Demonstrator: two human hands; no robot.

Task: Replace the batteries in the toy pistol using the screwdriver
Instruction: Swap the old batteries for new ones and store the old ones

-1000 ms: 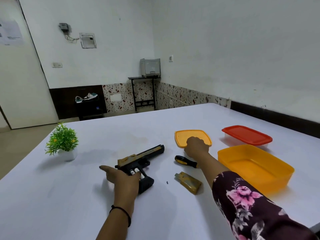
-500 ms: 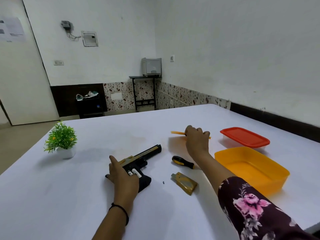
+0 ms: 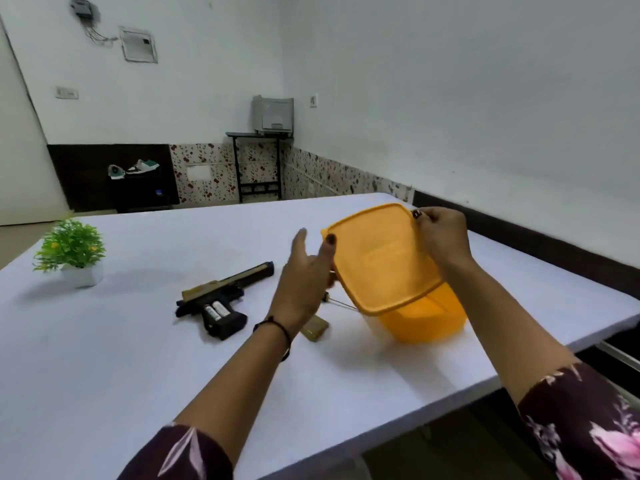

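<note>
The black and gold toy pistol (image 3: 225, 292) lies on the white table (image 3: 121, 358) with its grip compartment uncovered and two batteries (image 3: 216, 310) showing. Its gold battery cover (image 3: 316, 329) lies to the right, partly behind my left wrist. Of the screwdriver only the thin shaft (image 3: 343, 304) shows; my left hand hides the handle. Both hands hold an orange lid (image 3: 381, 261) tilted in the air over the orange container (image 3: 427, 322). My left hand (image 3: 304, 278) pinches the lid's left edge, and my right hand (image 3: 441, 237) grips its far right corner.
A small green plant in a white pot (image 3: 71, 252) stands at the table's far left. The table's right edge (image 3: 588, 341) runs close behind the container. A printer on a black stand (image 3: 273, 116) is in the far corner of the room.
My right hand has lifted the orange lid off the table and brought it over the container. My left hand has left the pistol and taken the lid's left edge.
</note>
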